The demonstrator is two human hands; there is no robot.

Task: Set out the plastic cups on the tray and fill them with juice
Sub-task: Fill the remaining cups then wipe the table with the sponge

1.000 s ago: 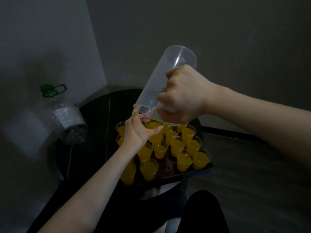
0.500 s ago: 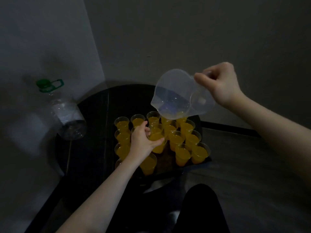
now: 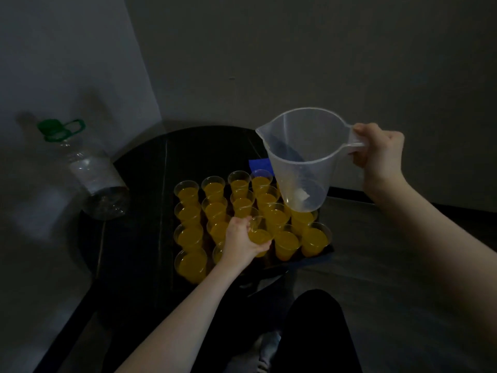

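The right hand [image 3: 377, 154] grips the handle of one near-upright jug [image 3: 301, 160], spout leftward, above the tray [image 3: 326, 250]. The left hand [image 3: 240, 242] clasps one of roughly twenty upright filled cups [image 3: 259, 238].

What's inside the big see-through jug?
The jug, held by the right hand, looks almost empty: no orange juice shows through it. Something small and pale sits at its bottom; I cannot tell what.
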